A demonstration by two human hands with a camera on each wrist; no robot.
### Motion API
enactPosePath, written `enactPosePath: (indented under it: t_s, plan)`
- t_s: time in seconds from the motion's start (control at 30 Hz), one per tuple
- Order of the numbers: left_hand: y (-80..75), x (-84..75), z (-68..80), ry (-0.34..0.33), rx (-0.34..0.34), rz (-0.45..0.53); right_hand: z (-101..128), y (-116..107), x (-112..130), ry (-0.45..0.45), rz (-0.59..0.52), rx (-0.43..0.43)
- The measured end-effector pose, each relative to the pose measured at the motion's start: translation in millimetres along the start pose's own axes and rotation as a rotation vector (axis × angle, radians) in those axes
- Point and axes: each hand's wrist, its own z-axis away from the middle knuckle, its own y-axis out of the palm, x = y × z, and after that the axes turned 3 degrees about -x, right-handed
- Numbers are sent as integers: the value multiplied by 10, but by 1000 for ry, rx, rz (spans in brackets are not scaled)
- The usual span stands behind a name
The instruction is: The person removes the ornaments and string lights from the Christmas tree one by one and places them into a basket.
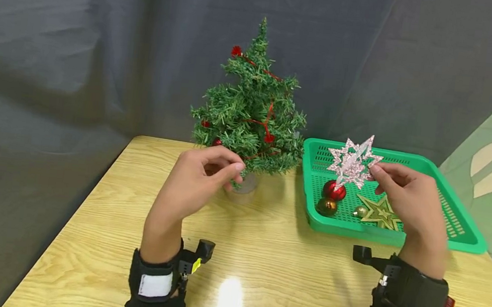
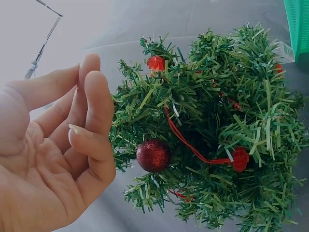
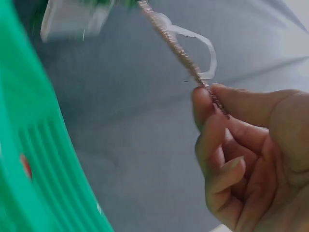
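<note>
My right hand (image 1: pixel 412 198) pinches one point of a glittery pink-silver star ornament (image 1: pixel 358 166) over the green basket. The star shows edge-on in the right wrist view, with a white ribbon loop (image 3: pixel 212 53) beside it. My left hand (image 1: pixel 198 178) is raised in front of the lower branches of a small artificial Christmas tree (image 1: pixel 251 99). Its fingers are loosely curled, the thumb close against the fingertips, and nothing shows between them. In the left wrist view, a dark red glitter ball (image 2: pixel 153 155) and red cord with small red ornaments (image 2: pixel 240 159) hang on the tree.
The green basket (image 1: pixel 333 226) at right holds a red ball (image 1: pixel 334 190), a bronze ball (image 1: pixel 327 207), a small gold ball (image 1: pixel 360 211) and a gold star (image 1: pixel 381 213). The tree's round base (image 1: pixel 244 186) stands on the wooden table (image 1: pixel 278 272). Behind hangs a grey cloth (image 1: pixel 165 65).
</note>
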Motion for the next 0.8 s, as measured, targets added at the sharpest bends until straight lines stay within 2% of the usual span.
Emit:
enactPosePath:
  t_s: [0.3,0.5,0.63,0.8]
  plan:
    - [-68,26,4,-24,-45,8,-73,-168,-370,161,258,29]
    - [-115,46,6,-34,-61,10,-81,-158,-598,258,311,80]
    - [-134,64,3,-35,-71,18,-95,-141,-689,276,365,99]
    - [-153,100,0,-45,-86,10,-120,-114,-745,248,419,139]
